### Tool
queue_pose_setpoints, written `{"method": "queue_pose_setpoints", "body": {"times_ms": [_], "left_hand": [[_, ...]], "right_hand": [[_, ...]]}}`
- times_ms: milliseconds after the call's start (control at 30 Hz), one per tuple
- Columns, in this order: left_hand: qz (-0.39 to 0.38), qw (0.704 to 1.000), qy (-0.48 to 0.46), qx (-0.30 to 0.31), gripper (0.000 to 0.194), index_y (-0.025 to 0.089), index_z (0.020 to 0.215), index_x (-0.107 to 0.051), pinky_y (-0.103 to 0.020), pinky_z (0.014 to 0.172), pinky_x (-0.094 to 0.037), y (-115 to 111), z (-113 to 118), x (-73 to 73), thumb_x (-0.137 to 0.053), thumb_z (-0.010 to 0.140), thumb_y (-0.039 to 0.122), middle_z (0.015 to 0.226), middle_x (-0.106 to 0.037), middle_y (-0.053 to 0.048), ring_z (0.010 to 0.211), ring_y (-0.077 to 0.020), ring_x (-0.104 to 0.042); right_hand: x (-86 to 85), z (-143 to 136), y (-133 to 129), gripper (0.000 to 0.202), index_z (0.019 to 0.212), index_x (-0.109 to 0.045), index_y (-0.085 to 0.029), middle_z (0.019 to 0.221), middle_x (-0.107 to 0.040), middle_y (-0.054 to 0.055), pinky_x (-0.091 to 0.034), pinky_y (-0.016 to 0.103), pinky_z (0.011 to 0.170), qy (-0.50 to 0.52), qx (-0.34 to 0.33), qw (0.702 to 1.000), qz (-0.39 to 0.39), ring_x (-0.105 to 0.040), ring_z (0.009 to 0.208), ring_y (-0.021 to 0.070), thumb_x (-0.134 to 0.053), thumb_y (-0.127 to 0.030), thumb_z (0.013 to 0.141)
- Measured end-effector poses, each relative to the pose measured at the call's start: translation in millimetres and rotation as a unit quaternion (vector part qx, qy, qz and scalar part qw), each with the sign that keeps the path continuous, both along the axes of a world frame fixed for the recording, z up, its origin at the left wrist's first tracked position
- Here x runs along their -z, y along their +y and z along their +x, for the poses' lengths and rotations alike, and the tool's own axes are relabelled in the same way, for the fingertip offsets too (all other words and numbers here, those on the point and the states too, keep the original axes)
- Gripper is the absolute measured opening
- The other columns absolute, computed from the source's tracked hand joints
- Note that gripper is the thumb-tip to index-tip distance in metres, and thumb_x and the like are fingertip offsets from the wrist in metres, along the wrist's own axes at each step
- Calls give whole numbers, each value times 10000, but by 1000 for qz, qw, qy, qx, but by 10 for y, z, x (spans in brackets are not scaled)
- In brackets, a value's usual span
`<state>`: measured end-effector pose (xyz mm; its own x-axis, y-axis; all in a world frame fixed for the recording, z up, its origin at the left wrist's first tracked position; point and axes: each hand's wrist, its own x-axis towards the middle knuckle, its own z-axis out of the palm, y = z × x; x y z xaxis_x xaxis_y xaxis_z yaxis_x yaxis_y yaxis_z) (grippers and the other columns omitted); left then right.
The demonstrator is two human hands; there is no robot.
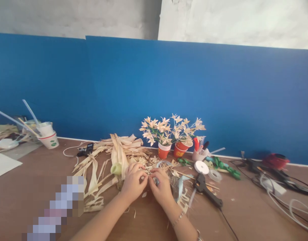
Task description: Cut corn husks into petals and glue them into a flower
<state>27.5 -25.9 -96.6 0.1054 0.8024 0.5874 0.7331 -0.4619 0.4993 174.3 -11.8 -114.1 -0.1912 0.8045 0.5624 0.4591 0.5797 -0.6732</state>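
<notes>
My left hand (134,182) and my right hand (161,187) meet over the table, thumbs and fingertips pinched close together. Whatever lies between the fingertips is too small to make out. Dry corn husks (118,150) spread behind and to the left of my left hand, with a light green roll (116,168) beside it. Thin scraps and fibres (175,180) lie right of my right hand. Behind the hands, pale husk-like flowers (159,129) stand in a red paper cup (164,151), and more fill another red cup (180,149).
A black glue gun (209,192) with its cord lies to the right, near a white roll (201,167) and a clear tape roll (215,175). White cables (292,207) run at far right. A white cup (48,139) with sticks stands left. A blue partition (143,83) closes the back.
</notes>
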Motion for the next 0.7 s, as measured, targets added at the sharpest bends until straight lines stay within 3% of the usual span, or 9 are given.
{"method": "queue_pose_setpoints", "body": {"times_ms": [167, 300, 500, 700], "left_hand": [[-4, 1000, 1, 9, 128, 219, 648, -605, -393, 827, -399, -9, 1, -13, -571, 727, 125, 924, -600, -35, 962, -227, -512], [-18, 1000, 1, 7, 129, 218, 636, -605, -398, 829, -393, 2, 3, -9, -572, 728, 134, 925, -602, -34, 961, -228, -515], [-33, 998, 4, -57, 143, 214, 591, -583, -418, 813, -384, -27, 80, 13, -570, 691, 113, 922, -613, -41, 954, -247, -518], [-24, 991, 61, -115, 132, 210, 597, -583, -432, 829, -356, -44, 63, -3, -576, 681, 109, 942, -615, -48, 976, -264, -510]], "right_hand": [[-24, 21, 17, 91, 700, -613, -193, 920, -630, 71, -421, 336, 840, 22, 4, 999, -28, -578, 910, 208, -554, -165, 764], [-37, 18, 2, 109, 731, -608, -196, 917, -628, 73, -418, 329, 810, -16, 9, 1000, 1, -576, 903, 209, -521, -153, 780], [-66, -40, -69, 125, 809, -575, -191, 917, -621, 69, -358, 346, 792, -132, 53, 988, 63, -545, 901, 212, -471, -122, 814], [-57, -65, -77, 127, 808, -559, -185, 897, -622, 60, -317, 340, 784, -168, 88, 979, 76, -539, 890, 207, -464, -103, 824]]}}
